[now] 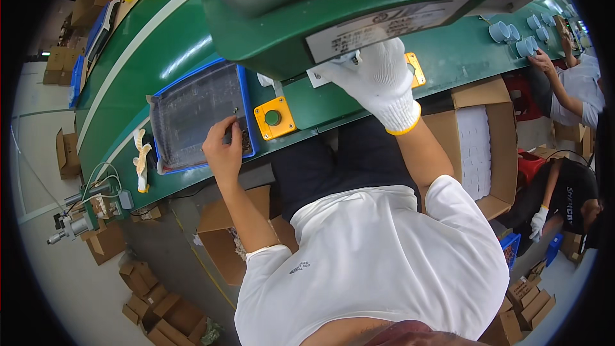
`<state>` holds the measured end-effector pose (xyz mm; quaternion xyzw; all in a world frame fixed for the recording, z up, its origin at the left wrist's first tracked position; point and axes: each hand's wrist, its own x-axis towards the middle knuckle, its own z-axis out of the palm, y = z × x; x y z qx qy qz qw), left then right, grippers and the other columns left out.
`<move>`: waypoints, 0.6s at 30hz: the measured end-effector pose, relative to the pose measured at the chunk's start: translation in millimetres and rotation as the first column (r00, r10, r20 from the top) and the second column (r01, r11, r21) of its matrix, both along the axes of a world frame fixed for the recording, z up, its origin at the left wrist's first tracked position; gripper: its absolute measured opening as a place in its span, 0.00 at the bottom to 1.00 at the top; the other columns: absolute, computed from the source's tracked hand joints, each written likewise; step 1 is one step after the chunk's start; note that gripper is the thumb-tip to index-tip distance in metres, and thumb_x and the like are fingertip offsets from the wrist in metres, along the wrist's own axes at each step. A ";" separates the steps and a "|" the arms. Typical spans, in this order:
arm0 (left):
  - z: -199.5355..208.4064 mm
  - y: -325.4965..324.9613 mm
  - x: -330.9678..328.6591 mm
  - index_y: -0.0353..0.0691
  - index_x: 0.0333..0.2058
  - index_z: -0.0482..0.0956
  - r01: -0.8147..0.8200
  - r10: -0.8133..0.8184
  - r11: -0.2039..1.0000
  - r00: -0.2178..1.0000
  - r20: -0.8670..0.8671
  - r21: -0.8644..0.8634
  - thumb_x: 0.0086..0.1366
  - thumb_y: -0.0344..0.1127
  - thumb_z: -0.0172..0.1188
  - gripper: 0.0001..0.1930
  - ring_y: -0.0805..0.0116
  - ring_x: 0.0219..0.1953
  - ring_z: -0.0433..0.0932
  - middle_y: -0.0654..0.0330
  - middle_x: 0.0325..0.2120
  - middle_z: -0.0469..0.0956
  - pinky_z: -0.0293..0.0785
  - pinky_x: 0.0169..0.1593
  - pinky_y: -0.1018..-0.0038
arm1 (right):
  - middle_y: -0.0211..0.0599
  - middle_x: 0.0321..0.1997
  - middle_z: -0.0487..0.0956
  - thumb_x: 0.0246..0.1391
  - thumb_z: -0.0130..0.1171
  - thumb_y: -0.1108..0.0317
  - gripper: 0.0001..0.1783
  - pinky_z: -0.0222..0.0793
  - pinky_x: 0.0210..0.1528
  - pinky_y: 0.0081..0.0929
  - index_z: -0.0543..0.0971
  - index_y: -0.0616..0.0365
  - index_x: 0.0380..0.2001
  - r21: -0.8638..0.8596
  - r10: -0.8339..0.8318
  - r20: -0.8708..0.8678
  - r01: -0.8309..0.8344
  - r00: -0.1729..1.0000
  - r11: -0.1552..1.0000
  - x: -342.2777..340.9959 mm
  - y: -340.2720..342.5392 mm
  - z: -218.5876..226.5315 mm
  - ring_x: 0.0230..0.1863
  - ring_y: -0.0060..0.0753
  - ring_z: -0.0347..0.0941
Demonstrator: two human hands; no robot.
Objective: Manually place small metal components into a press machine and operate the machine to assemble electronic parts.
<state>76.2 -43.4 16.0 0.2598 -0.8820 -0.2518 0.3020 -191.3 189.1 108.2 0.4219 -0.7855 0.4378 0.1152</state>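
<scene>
My bare left hand is over the near right corner of a blue tray with a dark, grey-edged lining. Its thumb and fingers are bent together in a pinch; whatever sits between them is too small to name. Small brown parts lie in the tray beside the fingertips. My right hand, in a white knitted glove with a yellow cuff, reaches under the green machine head. The machine covers part of its fingers, so their grip is unclear. A small shiny metal piece shows at the glove, below the machine.
A yellow box with a green push button stands between the tray and my right hand; another yellow box is right of it. A loose glove lies left. An open carton holds white items. Co-workers sit at right.
</scene>
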 end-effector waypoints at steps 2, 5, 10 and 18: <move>1.0 0.0 0.2 0.32 0.45 0.89 0.003 -0.003 1.000 1.000 -0.015 -0.001 0.69 0.23 0.69 0.07 0.52 0.41 0.90 0.47 0.40 0.89 0.83 0.49 0.65 | 0.41 0.41 0.85 0.42 0.86 0.54 0.30 0.82 0.49 0.46 0.84 0.59 0.44 0.107 -0.016 0.142 0.001 0.990 0.994 -1.9 1.5 8.2 0.44 0.51 0.84; 3.4 2.5 3.1 0.31 0.45 0.88 0.010 -0.010 0.999 1.000 0.009 0.041 0.71 0.23 0.68 0.06 0.53 0.42 0.89 0.48 0.40 0.89 0.82 0.50 0.65 | 0.44 0.44 0.87 0.45 0.85 0.53 0.31 0.82 0.51 0.47 0.84 0.63 0.46 0.236 0.018 0.202 -0.067 0.979 0.969 -1.9 11.2 10.4 0.46 0.53 0.85; 5.6 67.0 -16.2 0.35 0.45 0.86 0.129 -0.133 0.991 0.981 -0.142 -0.040 0.72 0.24 0.66 0.06 0.49 0.50 0.85 0.52 0.45 0.88 0.81 0.58 0.57 | 0.49 0.45 0.88 0.59 0.69 0.69 0.15 0.82 0.49 0.42 0.84 0.66 0.47 -0.326 -0.094 -0.295 -0.007 0.951 0.945 -32.6 83.6 -77.0 0.43 0.55 0.85; 10.7 77.1 -37.0 0.36 0.42 0.86 0.144 -0.154 0.929 0.988 -0.004 -0.341 0.71 0.25 0.65 0.04 0.45 0.55 0.82 0.54 0.39 0.86 0.75 0.60 0.54 | 0.42 0.30 0.83 0.53 0.65 0.78 0.07 0.79 0.40 0.44 0.85 0.62 0.36 -0.188 0.001 -0.398 -0.083 0.917 0.979 -55.7 95.1 -84.8 0.31 0.51 0.81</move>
